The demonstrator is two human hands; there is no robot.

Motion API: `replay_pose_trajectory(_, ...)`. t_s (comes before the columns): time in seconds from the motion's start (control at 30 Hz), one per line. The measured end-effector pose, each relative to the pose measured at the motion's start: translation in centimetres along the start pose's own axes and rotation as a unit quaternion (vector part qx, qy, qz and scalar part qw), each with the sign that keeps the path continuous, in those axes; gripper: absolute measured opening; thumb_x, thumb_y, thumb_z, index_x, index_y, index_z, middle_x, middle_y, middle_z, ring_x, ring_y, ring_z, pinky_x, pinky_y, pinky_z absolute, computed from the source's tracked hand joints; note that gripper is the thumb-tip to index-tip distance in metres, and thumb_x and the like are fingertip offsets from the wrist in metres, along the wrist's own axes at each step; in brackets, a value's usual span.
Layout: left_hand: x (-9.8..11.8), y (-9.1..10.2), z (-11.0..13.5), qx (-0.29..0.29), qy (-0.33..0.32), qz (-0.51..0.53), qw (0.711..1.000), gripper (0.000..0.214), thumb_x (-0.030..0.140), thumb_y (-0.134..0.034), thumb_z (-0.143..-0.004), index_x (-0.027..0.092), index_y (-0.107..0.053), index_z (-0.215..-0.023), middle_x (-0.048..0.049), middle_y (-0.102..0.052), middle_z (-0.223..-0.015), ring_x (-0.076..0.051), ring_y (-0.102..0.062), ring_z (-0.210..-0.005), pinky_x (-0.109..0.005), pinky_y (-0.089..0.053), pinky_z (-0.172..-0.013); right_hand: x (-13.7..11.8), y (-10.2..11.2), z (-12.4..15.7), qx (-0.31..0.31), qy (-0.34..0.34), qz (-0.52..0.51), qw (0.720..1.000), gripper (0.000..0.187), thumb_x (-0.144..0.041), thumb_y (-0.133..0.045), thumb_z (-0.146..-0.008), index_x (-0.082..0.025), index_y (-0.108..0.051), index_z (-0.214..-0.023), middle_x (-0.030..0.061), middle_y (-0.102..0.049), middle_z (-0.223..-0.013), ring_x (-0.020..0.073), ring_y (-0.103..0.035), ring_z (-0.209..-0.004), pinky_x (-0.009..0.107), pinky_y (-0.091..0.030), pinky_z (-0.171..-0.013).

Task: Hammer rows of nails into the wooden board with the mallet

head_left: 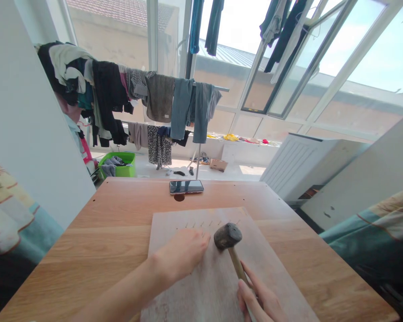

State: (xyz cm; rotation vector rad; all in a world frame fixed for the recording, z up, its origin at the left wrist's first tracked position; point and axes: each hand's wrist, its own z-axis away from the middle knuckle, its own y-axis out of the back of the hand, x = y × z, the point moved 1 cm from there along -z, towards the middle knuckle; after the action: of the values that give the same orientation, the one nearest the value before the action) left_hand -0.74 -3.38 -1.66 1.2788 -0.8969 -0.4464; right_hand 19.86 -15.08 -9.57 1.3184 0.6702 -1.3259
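Note:
A rubber mallet (228,236) with a black head and wooden handle is gripped by my right hand (260,297), its fingers wrapped around the handle. The mallet head is just above a pale wooden board (195,293), to the right of my left hand (190,249). That left hand rests low over the board, fingers curled and pressed together; what they may pinch is hidden. Along the far part of the board, several thin nails (202,223) stand in a row, slightly tilted, just beyond my left knuckles.
The board lies on a wooden table (83,250). A phone (186,187) lies near the table's far edge, beside a dark round hole (179,197). Beyond stand a laundry rack with hanging clothes (159,96), a green basket (129,171) and a white cabinet (292,161).

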Motion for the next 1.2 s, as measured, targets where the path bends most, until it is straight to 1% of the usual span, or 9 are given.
replay_pose_trajectory(0.17,-0.4,1.4,0.7,-0.045,0.019,-0.058,0.997,0.028,-0.003,-0.051,-0.075,0.015,-0.065,-0.093,-0.0128,-0.073,-0.090,-0.028,-0.071,-0.081,-0.035,-0.052,-0.068,0.1,-0.1,0.0,-0.004,-0.004,-0.009,1.000,0.096,-0.081,-0.056,-0.078,-0.011,-0.058,-0.143,-0.0037,-0.054,-0.055,0.0125,-0.046,-0.041,0.023,-0.037,-0.038)
replay_pose_trajectory(0.37,-4.1,4.9,2.3,0.007,0.081,-0.009,0.997,0.031,-0.002,-0.050,-0.074,0.020,-0.060,-0.095,-0.0079,-0.070,-0.095,-0.024,-0.068,-0.089,-0.031,-0.048,-0.075,0.2,0.0,0.0,0.008,-0.011,-0.015,1.000,0.086,-0.079,-0.060,-0.077,-0.019,-0.065,-0.138,-0.0028,-0.056,-0.055,0.0152,-0.053,-0.045,0.024,-0.046,-0.044)
replay_pose_trajectory(0.5,-5.7,6.3,3.1,0.008,0.109,0.022,0.994,0.023,0.006,-0.055,-0.075,0.020,-0.058,-0.093,-0.0063,-0.068,-0.097,-0.023,-0.065,-0.091,-0.030,-0.045,-0.075,0.2,0.0,0.1,0.015,-0.012,-0.011,1.000,0.084,-0.078,-0.060,-0.078,-0.021,-0.065,-0.138,-0.0024,-0.058,-0.055,0.0162,-0.055,-0.047,0.024,-0.048,-0.046)
replay_pose_trajectory(0.6,-5.7,6.3,3.2,-0.013,0.121,0.022,0.992,0.017,0.014,-0.062,-0.075,0.019,-0.060,-0.091,-0.0064,-0.067,-0.095,-0.025,-0.064,-0.088,-0.031,-0.044,-0.071,0.2,-0.1,0.1,0.012,-0.016,-0.021,1.000,0.086,-0.079,-0.060,-0.077,-0.020,-0.064,-0.140,-0.0030,-0.057,-0.055,0.0154,-0.054,-0.046,0.023,-0.048,-0.046)
replay_pose_trajectory(0.77,-6.0,4.7,2.4,-0.034,0.126,-0.052,0.990,0.019,0.005,-0.055,-0.073,0.018,-0.063,-0.084,-0.0089,-0.063,-0.095,-0.024,-0.063,-0.079,-0.032,-0.040,-0.063,0.4,-0.2,0.0,0.015,-0.021,-0.018,0.999,0.090,-0.080,-0.060,-0.076,-0.017,-0.063,-0.140,-0.0029,-0.056,-0.055,0.0165,-0.056,-0.049,0.023,-0.048,-0.046)
replay_pose_trajectory(0.9,-6.4,3.9,2.0,-0.028,0.116,-0.050,0.992,0.014,0.005,-0.056,-0.071,0.018,-0.061,-0.071,-0.0087,-0.062,-0.098,-0.021,-0.062,-0.073,-0.031,-0.038,-0.058,0.6,-0.2,-0.2,0.019,-0.017,-0.013,1.000,0.089,-0.081,-0.059,-0.076,-0.019,-0.063,-0.140,-0.0019,-0.058,-0.057,0.0171,-0.057,-0.051,0.023,-0.047,-0.046)
replay_pose_trajectory(1.0,-6.5,4.3,2.0,-0.016,0.117,-0.050,0.992,0.014,0.005,-0.056,-0.072,0.018,-0.059,-0.069,-0.0085,-0.064,-0.089,-0.022,-0.062,-0.070,-0.031,-0.038,-0.059,0.7,-0.2,-0.2,0.016,-0.025,-0.011,0.999,0.091,-0.082,-0.058,-0.077,-0.018,-0.061,-0.142,-0.0019,-0.058,-0.058,0.0159,-0.056,-0.051,0.023,-0.045,-0.046)
replay_pose_trajectory(1.1,-6.7,4.8,2.0,0.021,0.114,-0.032,0.993,0.013,0.006,-0.056,-0.073,0.018,-0.060,-0.071,-0.0060,-0.065,-0.076,-0.023,-0.063,-0.070,-0.030,-0.039,-0.060,0.4,-0.3,-0.1,0.008,-0.036,-0.011,0.999,0.095,-0.082,-0.056,-0.078,-0.015,-0.057,-0.146,-0.0027,-0.056,-0.056,0.0146,-0.051,-0.048,0.022,-0.041,-0.044)
replay_pose_trajectory(1.2,-7.6,4.2,2.0,0.102,0.100,0.036,0.989,0.020,0.008,-0.057,-0.076,0.020,-0.065,-0.090,-0.0016,-0.067,-0.077,-0.019,-0.064,-0.071,-0.028,-0.042,-0.065,-0.1,-0.3,0.1,0.005,-0.033,-0.010,0.999,0.097,-0.081,-0.056,-0.078,-0.013,-0.054,-0.147,-0.0033,-0.054,-0.056,0.0142,-0.048,-0.047,0.022,-0.039,-0.041)
